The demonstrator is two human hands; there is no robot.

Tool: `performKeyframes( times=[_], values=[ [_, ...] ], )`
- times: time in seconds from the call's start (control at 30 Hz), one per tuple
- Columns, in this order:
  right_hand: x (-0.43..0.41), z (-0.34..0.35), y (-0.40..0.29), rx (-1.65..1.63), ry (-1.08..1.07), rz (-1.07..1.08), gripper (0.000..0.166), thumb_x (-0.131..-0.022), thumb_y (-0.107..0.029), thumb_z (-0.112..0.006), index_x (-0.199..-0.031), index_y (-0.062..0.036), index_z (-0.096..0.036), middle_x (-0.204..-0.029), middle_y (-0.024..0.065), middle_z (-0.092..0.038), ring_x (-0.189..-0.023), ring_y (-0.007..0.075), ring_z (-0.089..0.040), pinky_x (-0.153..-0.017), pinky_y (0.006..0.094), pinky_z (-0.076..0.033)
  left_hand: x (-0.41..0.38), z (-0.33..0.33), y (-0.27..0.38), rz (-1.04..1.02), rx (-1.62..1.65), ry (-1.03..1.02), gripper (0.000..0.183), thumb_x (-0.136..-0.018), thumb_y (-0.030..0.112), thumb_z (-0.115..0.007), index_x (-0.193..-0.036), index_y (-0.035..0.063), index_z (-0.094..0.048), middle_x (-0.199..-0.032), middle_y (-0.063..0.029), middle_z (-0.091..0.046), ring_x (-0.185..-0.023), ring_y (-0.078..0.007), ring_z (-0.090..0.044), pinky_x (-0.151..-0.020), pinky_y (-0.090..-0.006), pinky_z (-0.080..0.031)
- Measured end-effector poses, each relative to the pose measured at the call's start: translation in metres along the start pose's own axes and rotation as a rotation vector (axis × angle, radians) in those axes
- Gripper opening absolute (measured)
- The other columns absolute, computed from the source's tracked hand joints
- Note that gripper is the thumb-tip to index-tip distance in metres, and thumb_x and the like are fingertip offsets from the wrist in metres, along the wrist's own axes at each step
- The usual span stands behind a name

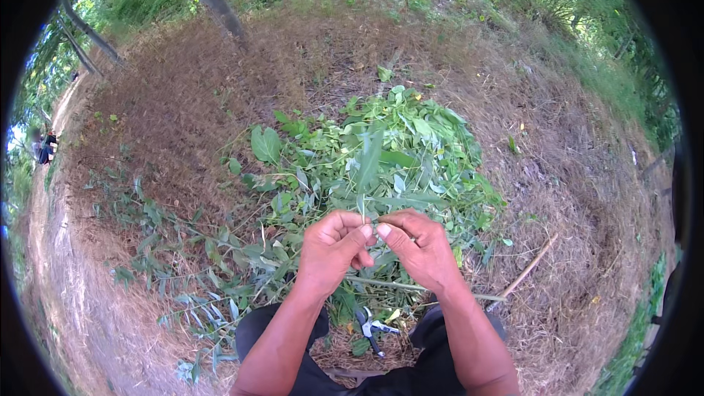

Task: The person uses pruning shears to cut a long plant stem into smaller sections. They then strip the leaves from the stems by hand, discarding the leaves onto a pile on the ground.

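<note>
My left hand (335, 245) pinches the pale stalk of a long, narrow green leaf (369, 162) that points up and away from me. Close beside it, almost touching, my right hand (415, 245) has thumb and forefinger pressed together at the base of the same leafy stem. Another long leaf reaches right from there, though what lies exactly between the fingertips is too small to make out. Beneath and beyond both hands spreads a heap of cut leafy stems (423, 126). A pair of pruning shears (371, 330) lies on dry grass between my legs, its blades to the right.
Leafy branches (214, 253) sprawl to the left of the heap. A bare stick (522, 272) rests on dry grass at right, and a thin green stem (385, 284) runs under my right wrist. Leaning tree trunks (212, 0) stand beyond. Someone (47, 147) is by the dirt path far left.
</note>
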State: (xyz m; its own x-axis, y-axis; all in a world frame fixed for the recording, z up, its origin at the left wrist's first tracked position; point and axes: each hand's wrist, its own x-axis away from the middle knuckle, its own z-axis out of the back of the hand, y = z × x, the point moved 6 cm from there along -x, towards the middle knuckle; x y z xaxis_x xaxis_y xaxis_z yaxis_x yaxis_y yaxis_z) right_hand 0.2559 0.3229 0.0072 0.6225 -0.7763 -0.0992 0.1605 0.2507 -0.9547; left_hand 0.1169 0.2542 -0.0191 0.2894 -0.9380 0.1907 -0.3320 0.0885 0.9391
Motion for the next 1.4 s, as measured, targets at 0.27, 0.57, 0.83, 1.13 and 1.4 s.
performKeyframes(
  times=[0.27, 0.57, 0.83, 1.13, 1.4],
  values=[
    [-0.001, 0.001, 0.010, -0.444, 0.264, -0.235, 0.023, -0.092, -0.020, -0.068, -0.092, 0.0029, -0.066, -0.076, 0.0016, -0.063, -0.069, 0.0058, -0.055, -0.062, 0.0230, -0.045, 0.005, -0.013, -0.002, 0.075, -0.149, -0.053, 0.017, -0.093, 0.014, -0.066, -0.102, 0.0001, -0.062, -0.074, -0.0052, -0.064, -0.047, -0.0064, -0.056, -0.042, -0.0192, -0.043],
    [0.002, -0.004, 0.009, -0.382, 0.278, -0.176, 0.008, -0.091, -0.007, -0.061, -0.086, -0.0020, -0.065, -0.072, -0.0047, -0.056, -0.067, 0.0030, -0.047, -0.059, 0.0215, -0.040, 0.007, -0.011, 0.001, -0.017, -0.178, 0.074, 0.023, -0.092, 0.010, -0.066, -0.110, -0.0013, -0.057, -0.073, -0.0036, -0.062, -0.050, -0.0045, -0.053, -0.042, -0.0206, -0.043],
    [0.002, -0.008, 0.002, -0.427, 0.237, -0.157, 0.010, -0.092, -0.008, -0.064, -0.095, 0.0011, -0.066, -0.082, -0.0017, -0.057, -0.073, 0.0052, -0.048, -0.065, 0.0256, -0.043, 0.008, -0.008, 0.001, -0.107, -0.263, 0.069, 0.022, -0.092, 0.006, -0.064, -0.112, 0.0023, -0.057, -0.069, 0.0003, -0.060, -0.050, -0.0031, -0.051, -0.043, -0.0208, -0.042],
    [0.005, -0.012, 0.000, -0.215, 0.130, -0.112, 0.019, -0.097, -0.012, -0.060, -0.112, -0.0019, -0.062, -0.091, 0.0046, -0.057, -0.079, 0.0113, -0.053, -0.069, 0.0281, -0.045, 0.007, -0.013, 0.003, -0.037, -0.256, 0.105, 0.011, -0.094, 0.005, -0.060, -0.103, -0.0015, -0.060, -0.074, -0.0032, -0.063, -0.048, -0.0037, -0.052, -0.041, -0.0188, -0.039],
    [0.007, -0.017, -0.013, -0.167, -0.173, -0.134, 0.015, -0.098, -0.014, -0.055, -0.107, -0.0045, -0.063, -0.084, 0.0059, -0.059, -0.081, 0.0167, -0.054, -0.075, 0.0350, -0.046, -0.001, 0.001, -0.010, 0.161, 0.062, -0.032, 0.017, -0.096, 0.014, -0.059, -0.104, 0.0014, -0.067, -0.070, 0.0016, -0.059, -0.051, -0.0040, -0.049, -0.043, -0.0189, -0.033]
  ],
)
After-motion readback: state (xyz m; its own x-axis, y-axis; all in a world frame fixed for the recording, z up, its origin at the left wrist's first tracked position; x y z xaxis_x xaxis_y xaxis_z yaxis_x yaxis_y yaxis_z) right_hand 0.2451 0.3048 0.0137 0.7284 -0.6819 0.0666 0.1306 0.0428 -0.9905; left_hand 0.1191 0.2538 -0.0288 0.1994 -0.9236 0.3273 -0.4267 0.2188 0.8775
